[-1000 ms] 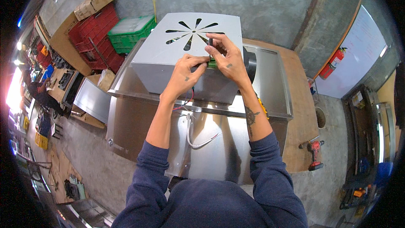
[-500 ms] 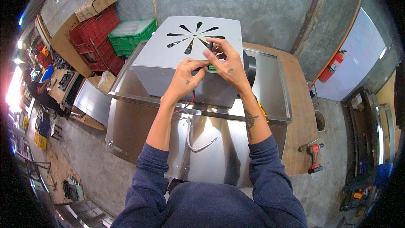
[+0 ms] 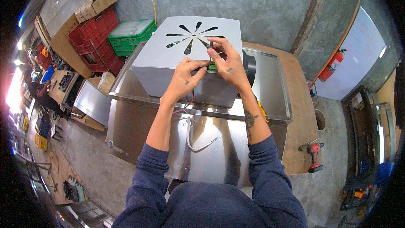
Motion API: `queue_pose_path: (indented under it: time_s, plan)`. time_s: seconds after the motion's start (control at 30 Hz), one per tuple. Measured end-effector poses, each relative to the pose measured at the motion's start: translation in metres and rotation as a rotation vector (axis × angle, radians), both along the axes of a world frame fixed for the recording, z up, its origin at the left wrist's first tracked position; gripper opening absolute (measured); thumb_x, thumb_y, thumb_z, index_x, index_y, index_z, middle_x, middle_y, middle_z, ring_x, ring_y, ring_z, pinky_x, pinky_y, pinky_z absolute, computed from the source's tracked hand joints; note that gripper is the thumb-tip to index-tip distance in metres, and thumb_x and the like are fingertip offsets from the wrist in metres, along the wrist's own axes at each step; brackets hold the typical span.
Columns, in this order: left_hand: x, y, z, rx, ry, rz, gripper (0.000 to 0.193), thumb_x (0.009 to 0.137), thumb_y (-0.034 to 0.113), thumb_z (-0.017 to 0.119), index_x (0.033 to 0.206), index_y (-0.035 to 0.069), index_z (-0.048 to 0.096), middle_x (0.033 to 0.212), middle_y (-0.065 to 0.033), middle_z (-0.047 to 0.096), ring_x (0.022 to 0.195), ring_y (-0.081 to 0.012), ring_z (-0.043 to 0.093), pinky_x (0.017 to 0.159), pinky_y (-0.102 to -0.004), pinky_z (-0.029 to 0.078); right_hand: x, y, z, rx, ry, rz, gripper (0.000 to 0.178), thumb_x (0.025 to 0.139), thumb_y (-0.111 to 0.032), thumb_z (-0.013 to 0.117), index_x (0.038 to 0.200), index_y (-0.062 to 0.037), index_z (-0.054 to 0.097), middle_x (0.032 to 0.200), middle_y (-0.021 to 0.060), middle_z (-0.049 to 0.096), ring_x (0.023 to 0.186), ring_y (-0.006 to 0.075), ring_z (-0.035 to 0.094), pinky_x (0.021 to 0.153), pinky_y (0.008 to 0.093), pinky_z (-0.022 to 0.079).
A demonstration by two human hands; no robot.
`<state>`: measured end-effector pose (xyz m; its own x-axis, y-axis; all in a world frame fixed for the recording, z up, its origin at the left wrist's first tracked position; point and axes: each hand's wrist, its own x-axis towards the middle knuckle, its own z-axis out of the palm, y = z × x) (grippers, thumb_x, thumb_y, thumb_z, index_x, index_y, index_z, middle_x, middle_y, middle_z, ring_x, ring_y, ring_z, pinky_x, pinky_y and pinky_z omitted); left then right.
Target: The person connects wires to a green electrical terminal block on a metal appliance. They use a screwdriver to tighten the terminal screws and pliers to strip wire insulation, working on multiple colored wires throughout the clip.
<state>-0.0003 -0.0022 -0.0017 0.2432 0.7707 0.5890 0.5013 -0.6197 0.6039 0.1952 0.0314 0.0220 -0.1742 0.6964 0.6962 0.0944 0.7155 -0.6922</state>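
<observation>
Screwdriver clamped in right fingers, left fingers pinching green connector, slotted gray box alongside

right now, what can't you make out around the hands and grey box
In the head view:
- Green connector: partly hidden by the left hand and right hand.
- Dark-handled tool: its tip is too small to make out.
- Grey box: its top panel hides most of the inside.
- Yellow object: the right forearm covers part of it, so its kind is unclear.
</observation>
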Motion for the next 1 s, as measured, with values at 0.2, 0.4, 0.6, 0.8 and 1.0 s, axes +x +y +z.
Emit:
queue_pose_path:
  time_s: [0.2,0.4,0.6,0.8,1.0]
  plan:
    - [-0.0010,0.0025,-0.0021,0.012,-0.004,-0.005,0.030,0.100,0.018,0.073,0.126,0.007,0.082,0.117,-0.0096,0.081,0.105,-0.0259,0.065,0.102,-0.0403,0.051,0.0015,0.0004,0.0004,-0.007,-0.034,-0.030,0.036,0.105,-0.019,0.074,0.139,-0.0072,0.068,0.111,0.0109,0.073,0.099,0.0190,0.071,0.086,0.0355,0.060]
    - [-0.0002,0.0018,-0.0024,0.031,0.001,-0.006,0.030,0.100,0.017,0.073,0.126,0.007,0.082,0.116,-0.0110,0.082,0.104,-0.0260,0.065,0.101,-0.0406,0.052,-0.0004,-0.0016,0.0006,0.012,0.003,-0.001,0.036,0.105,-0.016,0.073,0.139,-0.0065,0.068,0.113,0.0109,0.074,0.097,0.0181,0.072,0.083,0.0333,0.060]
    - [-0.0006,-0.0007,0.0011,0.000,-0.012,-0.004,0.030,0.100,0.018,0.073,0.126,0.006,0.082,0.116,-0.0115,0.082,0.106,-0.0260,0.065,0.101,-0.0404,0.052,-0.0011,-0.0023,0.0008,-0.017,-0.009,0.006,0.036,0.106,-0.015,0.071,0.141,-0.0061,0.067,0.112,0.0126,0.074,0.094,0.0183,0.073,0.084,0.0345,0.060]
    - [0.0008,-0.0017,0.0025,-0.003,-0.017,-0.005,0.030,0.100,0.018,0.073,0.127,0.006,0.082,0.116,-0.0113,0.082,0.106,-0.0258,0.065,0.101,-0.0399,0.052,-0.0023,-0.0037,0.0012,0.011,0.021,-0.013,0.031,0.107,-0.016,0.071,0.136,-0.0051,0.067,0.108,0.0116,0.074,0.095,0.0181,0.073,0.085,0.0348,0.061]
    - [-0.0011,-0.0002,-0.0001,-0.016,-0.009,-0.005,0.030,0.100,0.018,0.073,0.127,0.006,0.082,0.119,-0.0115,0.081,0.108,-0.0263,0.065,0.102,-0.0403,0.051,-0.0010,0.0007,-0.0021,0.002,0.009,0.012,0.037,0.106,-0.019,0.073,0.141,-0.0091,0.067,0.108,0.0104,0.071,0.097,0.0182,0.071,0.083,0.0345,0.060]
